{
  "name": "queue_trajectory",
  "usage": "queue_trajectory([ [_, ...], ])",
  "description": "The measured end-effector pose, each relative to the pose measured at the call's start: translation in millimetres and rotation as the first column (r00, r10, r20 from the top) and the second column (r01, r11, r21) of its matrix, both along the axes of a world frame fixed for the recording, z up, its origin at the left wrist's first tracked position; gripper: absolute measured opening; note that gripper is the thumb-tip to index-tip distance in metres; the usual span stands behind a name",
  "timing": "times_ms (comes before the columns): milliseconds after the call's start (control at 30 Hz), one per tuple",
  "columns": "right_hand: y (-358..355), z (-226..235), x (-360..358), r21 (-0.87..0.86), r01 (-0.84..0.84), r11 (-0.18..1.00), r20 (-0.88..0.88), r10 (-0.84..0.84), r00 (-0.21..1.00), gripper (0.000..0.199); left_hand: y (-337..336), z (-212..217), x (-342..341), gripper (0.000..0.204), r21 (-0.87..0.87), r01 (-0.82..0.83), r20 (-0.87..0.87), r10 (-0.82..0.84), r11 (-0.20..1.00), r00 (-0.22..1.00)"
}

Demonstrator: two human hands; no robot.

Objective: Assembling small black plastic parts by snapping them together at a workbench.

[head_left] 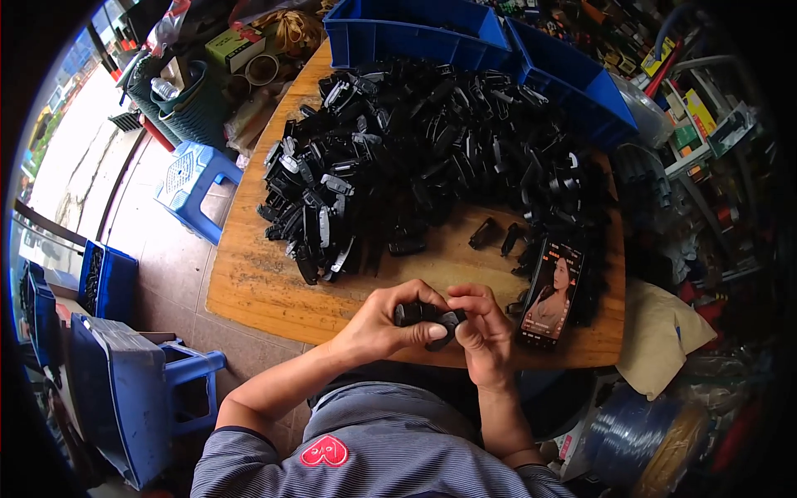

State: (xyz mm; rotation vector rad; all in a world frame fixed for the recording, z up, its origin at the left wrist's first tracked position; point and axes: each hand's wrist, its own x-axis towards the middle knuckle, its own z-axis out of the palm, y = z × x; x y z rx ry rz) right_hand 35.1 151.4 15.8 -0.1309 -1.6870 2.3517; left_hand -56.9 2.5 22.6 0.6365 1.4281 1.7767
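Observation:
Over the table's near edge, my left hand [375, 322] is closed around a small black plastic part [411, 314], thumb along its near side. My right hand [488, 342] meets it from the right, its thumb and fingers pinching the dark end piece [451, 320]. Whether this is one part or two pressed together I cannot tell. Beyond my hands a big heap of similar black plastic parts [448, 133] covers the far half of the wooden table [266, 286]. A few loose black pieces [484, 233] lie apart at the heap's near side.
A phone [548, 295] with a lit screen leans right of my right hand. Blue bins [415, 43] stand behind the heap. Blue stools [193, 184] and a blue crate [133, 398] are at left. A beige cushion [660, 339] and a wire spool [627, 444] sit at right.

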Motion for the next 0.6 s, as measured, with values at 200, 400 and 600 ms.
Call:
queue_trajectory([
  [200,5,4,-27,0.421,0.013,0.907,-0.111,0.037,0.993,0.024,-3,0,0,0.042,-0.062,-0.143,-0.053,0.139,0.988,0.989],
  [400,48,0,-57,0.999,0.042,0.011,-0.038,-0.218,0.975,0.043,9,56,-105,0.034,0.073,-0.353,0.132,0.342,0.933,0.930],
  [600,39,-17,-63,0.988,0.136,0.077,-0.117,-0.217,0.969,0.035,89,160,-336,0.042,0.223,-0.447,-0.423,0.499,0.866,0.756],
])
